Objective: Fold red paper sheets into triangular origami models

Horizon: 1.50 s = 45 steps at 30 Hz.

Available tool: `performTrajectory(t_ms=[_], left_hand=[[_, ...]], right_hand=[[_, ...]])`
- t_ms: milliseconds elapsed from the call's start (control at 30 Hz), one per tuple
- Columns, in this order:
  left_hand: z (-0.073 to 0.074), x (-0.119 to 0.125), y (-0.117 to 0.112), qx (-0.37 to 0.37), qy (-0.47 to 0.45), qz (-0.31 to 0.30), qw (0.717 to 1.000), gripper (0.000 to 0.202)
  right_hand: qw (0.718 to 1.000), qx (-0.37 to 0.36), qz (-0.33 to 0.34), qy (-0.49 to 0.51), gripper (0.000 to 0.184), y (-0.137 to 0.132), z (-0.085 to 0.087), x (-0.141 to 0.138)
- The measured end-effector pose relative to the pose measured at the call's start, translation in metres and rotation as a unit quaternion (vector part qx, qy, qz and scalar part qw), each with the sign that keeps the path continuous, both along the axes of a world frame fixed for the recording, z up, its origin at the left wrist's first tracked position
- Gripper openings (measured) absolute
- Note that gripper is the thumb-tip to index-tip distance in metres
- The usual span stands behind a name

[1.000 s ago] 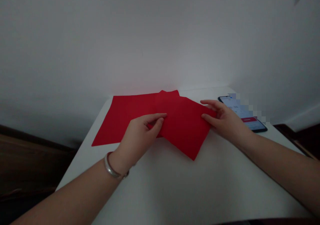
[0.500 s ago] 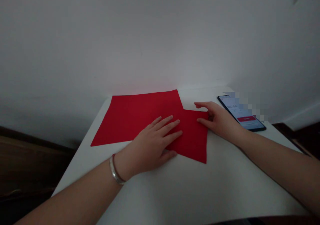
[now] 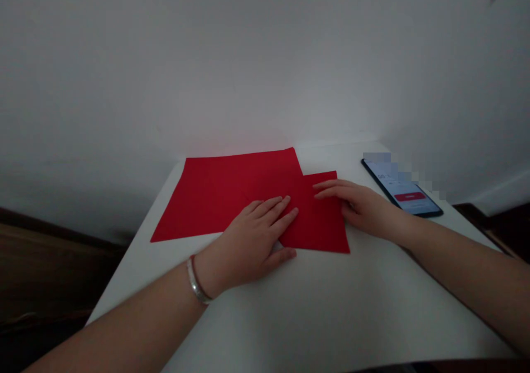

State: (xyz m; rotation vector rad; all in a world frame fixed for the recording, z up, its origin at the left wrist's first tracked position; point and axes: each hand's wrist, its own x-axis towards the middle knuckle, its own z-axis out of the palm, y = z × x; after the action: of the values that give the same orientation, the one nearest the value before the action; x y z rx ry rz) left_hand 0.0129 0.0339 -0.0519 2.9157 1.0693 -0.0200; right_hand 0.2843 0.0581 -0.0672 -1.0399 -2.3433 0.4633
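A large sheet of red paper (image 3: 223, 190) lies flat towards the back of the white table. A smaller red paper piece (image 3: 318, 229) adjoins it on the right; whether they overlap or are joined is hard to tell, as both are the same red. My left hand (image 3: 260, 240), with a silver bangle at the wrist, rests palm down with fingers stretched across the area where the two meet. Over the right edge of the smaller piece is my right hand (image 3: 360, 204), its fingers extended onto the paper and its thumb partly hidden.
On the right of the white table (image 3: 314, 306) lies a phone (image 3: 409, 197) with a lit screen, partly pixelated. A pale wall (image 3: 265, 63) rises behind the table. Brown wooden furniture (image 3: 49, 268) stands at the lower left.
The smaller red piece has turned, so its near edge now runs almost level and its top right corner sits higher. My right hand's fingers have come down onto it. My left hand has barely moved.
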Motion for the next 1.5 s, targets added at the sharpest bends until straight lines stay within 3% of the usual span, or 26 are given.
performTrajectory(t_ms=[267,533,633,833,1067,1167,1300,1500], left_hand=[[-0.007,0.002,0.004,0.035,0.006,0.047,0.998,0.059],[-0.012,0.001,0.007,0.038,-0.013,0.056,0.998,0.057],[-0.011,0.002,0.008,0.023,-0.023,0.044,0.999,0.057],[-0.008,0.003,0.010,-0.007,-0.070,0.010,0.997,0.055],[-0.007,0.001,0.013,0.007,-0.095,0.024,0.995,0.044],[-0.006,0.000,0.013,0.002,-0.094,0.008,0.996,0.047],[-0.004,-0.001,0.014,-0.005,-0.094,-0.018,0.995,0.050],[-0.004,0.002,0.015,-0.026,-0.099,-0.035,0.994,0.046]], right_hand=[[0.994,0.044,0.047,-0.086,0.044,-0.003,0.002,0.000],[0.965,0.206,0.082,-0.143,0.024,-0.007,0.011,-0.004],[0.954,0.231,0.114,-0.152,0.018,-0.011,0.015,-0.006],[0.970,0.110,0.183,-0.117,0.020,-0.015,0.015,-0.007],[0.982,-0.011,0.173,-0.071,0.017,-0.011,0.020,-0.003],[0.987,-0.020,0.142,-0.071,0.017,-0.010,0.020,-0.004],[0.996,-0.016,0.053,-0.070,0.018,-0.006,0.017,-0.008],[0.995,-0.077,-0.022,-0.055,0.018,0.003,0.012,-0.014]])
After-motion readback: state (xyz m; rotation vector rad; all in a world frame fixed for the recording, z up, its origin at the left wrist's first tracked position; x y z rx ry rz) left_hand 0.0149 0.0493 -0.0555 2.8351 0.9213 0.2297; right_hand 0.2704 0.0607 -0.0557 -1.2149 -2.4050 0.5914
